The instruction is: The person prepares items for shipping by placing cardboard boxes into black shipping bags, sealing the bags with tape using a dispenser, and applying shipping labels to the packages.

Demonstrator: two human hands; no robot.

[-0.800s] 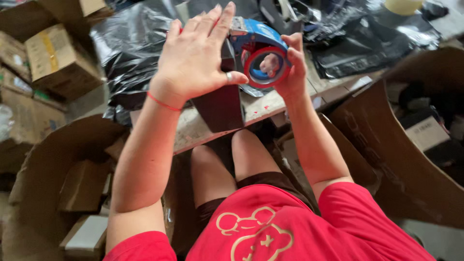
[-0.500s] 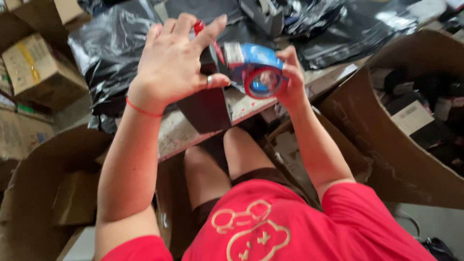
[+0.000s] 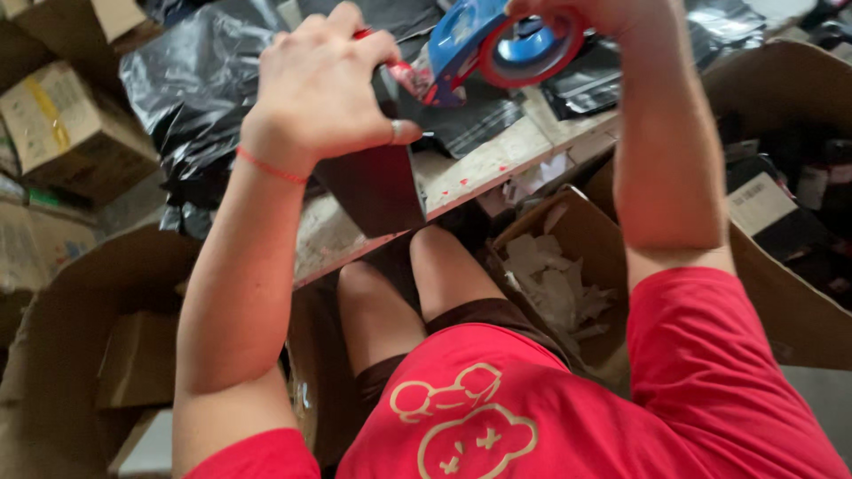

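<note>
Much is hidden or cut off. The worktable point(image 3: 497, 160) shows only as a pale strip of edge below both hands; the rest lies under black plastic bags point(image 3: 177, 80) that spread out to the left of the left fingers and beyond them. Cardboard boxes ring the seat: one to the far left of the left hand point(image 3: 62, 124), one big flap at the right under the right forearm point(image 3: 799, 293), and a box of crumpled white paper point(image 3: 559, 284) below the right wrist, its contents hard to read. Dark goods in the right-hand box are too blurred to tell apart.

The dark parcel point(image 3: 373, 186) hangs over the table edge just below the left fingers; its upper part is covered by that hand, so its full shape cannot be made out.

The left hand point(image 3: 319, 98) is bent over the parcel's top, fingers curled down and pressing on it, thumb tucked to the right, a ring on one finger and a thin red band at the wrist. Whether the fingertips pinch anything beneath cannot be told.

The right hand point(image 3: 612, 13) is cut off by the top edge; only the knuckles and wrist show. It grips the blue tape dispenser point(image 3: 497, 40), whose red-rimmed roll sits just left of those fingers, its toothed end touching the parcel beside the left thumb.
</note>
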